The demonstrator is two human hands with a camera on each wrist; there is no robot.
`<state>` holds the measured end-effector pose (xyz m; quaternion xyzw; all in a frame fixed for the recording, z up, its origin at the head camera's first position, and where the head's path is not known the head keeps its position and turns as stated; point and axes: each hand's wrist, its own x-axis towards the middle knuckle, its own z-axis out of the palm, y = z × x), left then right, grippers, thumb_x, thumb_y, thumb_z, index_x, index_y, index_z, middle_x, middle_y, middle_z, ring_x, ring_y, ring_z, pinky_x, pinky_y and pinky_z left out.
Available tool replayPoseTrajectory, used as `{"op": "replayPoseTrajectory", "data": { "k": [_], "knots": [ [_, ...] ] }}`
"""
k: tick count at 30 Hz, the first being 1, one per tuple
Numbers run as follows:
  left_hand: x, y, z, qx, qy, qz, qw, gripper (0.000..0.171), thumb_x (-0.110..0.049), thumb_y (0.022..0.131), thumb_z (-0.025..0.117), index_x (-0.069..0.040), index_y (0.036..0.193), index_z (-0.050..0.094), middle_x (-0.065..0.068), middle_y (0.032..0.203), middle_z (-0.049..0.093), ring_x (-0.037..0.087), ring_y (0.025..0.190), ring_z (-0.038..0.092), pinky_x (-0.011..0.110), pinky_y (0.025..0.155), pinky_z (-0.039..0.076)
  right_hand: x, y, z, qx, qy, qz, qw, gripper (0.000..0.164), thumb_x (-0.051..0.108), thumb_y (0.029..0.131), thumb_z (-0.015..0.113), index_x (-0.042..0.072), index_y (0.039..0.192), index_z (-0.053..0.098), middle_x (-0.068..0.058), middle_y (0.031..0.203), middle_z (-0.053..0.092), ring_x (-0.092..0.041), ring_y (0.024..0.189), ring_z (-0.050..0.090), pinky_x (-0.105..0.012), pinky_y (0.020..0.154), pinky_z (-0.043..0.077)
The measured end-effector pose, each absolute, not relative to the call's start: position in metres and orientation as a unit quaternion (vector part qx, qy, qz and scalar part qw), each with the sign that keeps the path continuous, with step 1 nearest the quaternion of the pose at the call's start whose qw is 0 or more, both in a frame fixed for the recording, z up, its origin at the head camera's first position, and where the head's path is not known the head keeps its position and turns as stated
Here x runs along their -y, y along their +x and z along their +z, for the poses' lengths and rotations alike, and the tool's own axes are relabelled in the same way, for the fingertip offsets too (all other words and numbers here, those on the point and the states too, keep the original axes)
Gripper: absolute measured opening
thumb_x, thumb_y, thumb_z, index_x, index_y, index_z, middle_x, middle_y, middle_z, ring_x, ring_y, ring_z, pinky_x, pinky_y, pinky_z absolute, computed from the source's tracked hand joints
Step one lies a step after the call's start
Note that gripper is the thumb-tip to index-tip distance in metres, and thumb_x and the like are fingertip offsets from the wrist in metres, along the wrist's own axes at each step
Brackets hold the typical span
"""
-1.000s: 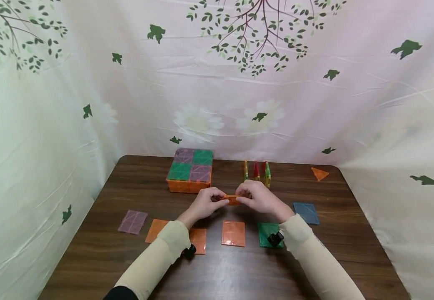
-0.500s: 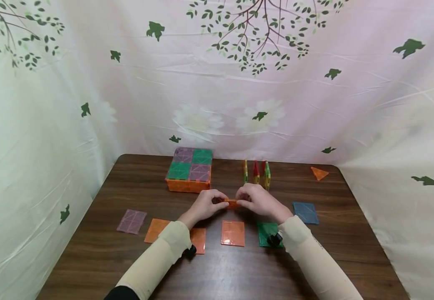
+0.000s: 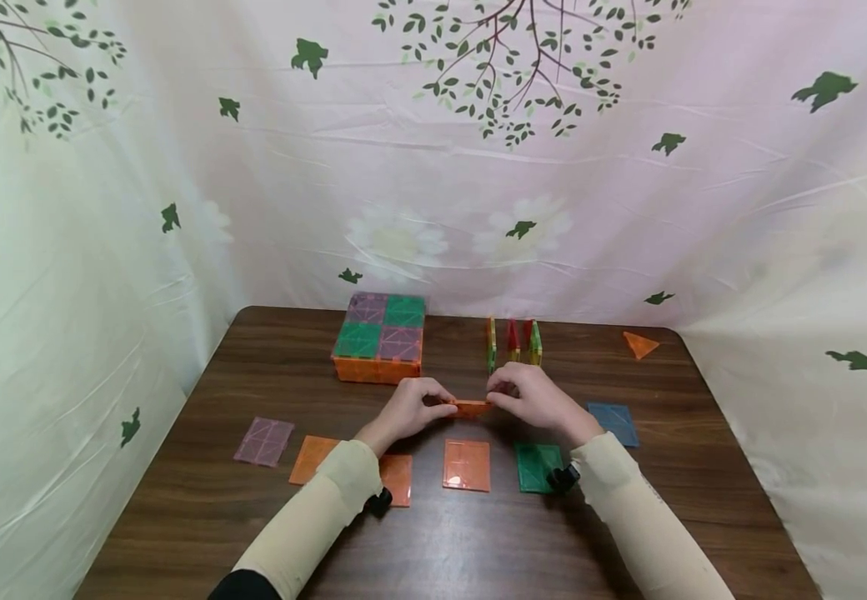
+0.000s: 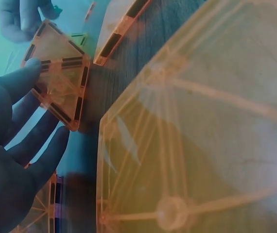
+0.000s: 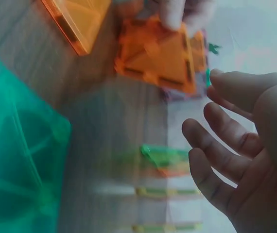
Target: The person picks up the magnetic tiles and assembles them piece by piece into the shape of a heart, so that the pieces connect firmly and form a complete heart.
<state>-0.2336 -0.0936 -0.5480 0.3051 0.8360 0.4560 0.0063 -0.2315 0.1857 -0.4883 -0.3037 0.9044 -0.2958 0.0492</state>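
My left hand (image 3: 420,407) pinches an orange magnetic tile piece (image 3: 471,407) by its left end, low over the middle of the table. In the left wrist view it shows as two orange triangle tiles (image 4: 63,73) joined edge to edge, with my thumb in front and fingers behind. My right hand (image 3: 534,397) is just right of the piece. Its fingers (image 5: 228,162) are loosely bent with nothing between them in the right wrist view. A square orange tile (image 3: 467,465) lies flat just nearer than the hands.
A box of tiles (image 3: 377,337) with a purple and green top stands behind. Thin tile pieces (image 3: 491,346) stand upright at the back. Flat around lie purple (image 3: 264,442), orange (image 3: 313,458), green (image 3: 538,468) and blue (image 3: 613,423) squares and an orange triangle (image 3: 639,344).
The orange piece came down a little with both hands at it. My right hand has since shifted right and let go, while my left hand stays on it.
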Motion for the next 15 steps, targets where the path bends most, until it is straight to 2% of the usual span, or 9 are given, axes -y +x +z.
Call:
{"op": "replayPoseTrajectory", "data": {
  "k": [4, 7, 12, 15],
  "knots": [
    [0.095, -0.234, -0.547, -0.836, 0.304, 0.456, 0.012, 0.009, -0.021, 0.096, 0.08, -0.016, 0.102, 0.084, -0.003, 0.098, 0.078, 0.007, 0.086, 0.07, 0.027, 0.078, 0.059, -0.21, -0.235, -0.481, -0.904, -0.291, -0.314, -0.004, 0.006, 0.019, 0.1, 0.074, 0.018, 0.105, 0.077, 0.008, 0.098, 0.07, -0.007, 0.086, 0.065, -0.032, 0.077, 0.058],
    [0.097, -0.232, -0.548, -0.844, 0.292, 0.448, 0.028, 0.011, -0.021, 0.096, 0.08, -0.016, 0.105, 0.084, -0.003, 0.101, 0.078, 0.008, 0.088, 0.07, 0.027, 0.08, 0.059, -0.237, -0.24, -0.477, -0.903, -0.265, -0.331, -0.061, 0.005, 0.019, 0.1, 0.075, 0.016, 0.103, 0.078, 0.004, 0.096, 0.072, -0.009, 0.082, 0.065, -0.032, 0.072, 0.058],
    [0.098, -0.231, -0.551, -0.86, 0.268, 0.432, 0.046, 0.014, -0.02, 0.092, 0.083, -0.015, 0.106, 0.084, -0.001, 0.103, 0.079, 0.012, 0.092, 0.072, 0.029, 0.082, 0.06, -0.299, -0.255, -0.474, -0.916, -0.135, -0.358, -0.122, 0.02, 0.03, 0.103, 0.07, 0.011, 0.105, 0.078, -0.005, 0.095, 0.074, -0.014, 0.078, 0.063, -0.026, 0.066, 0.052],
    [0.096, -0.233, -0.551, -0.86, 0.261, 0.434, 0.055, 0.015, -0.021, 0.091, 0.085, -0.016, 0.104, 0.085, -0.002, 0.101, 0.08, 0.013, 0.091, 0.073, 0.03, 0.082, 0.06, -0.339, -0.266, -0.478, -0.926, -0.058, -0.357, -0.111, 0.03, 0.034, 0.105, 0.067, 0.007, 0.112, 0.075, -0.013, 0.102, 0.073, -0.022, 0.087, 0.063, -0.028, 0.07, 0.052]
  ]
}}
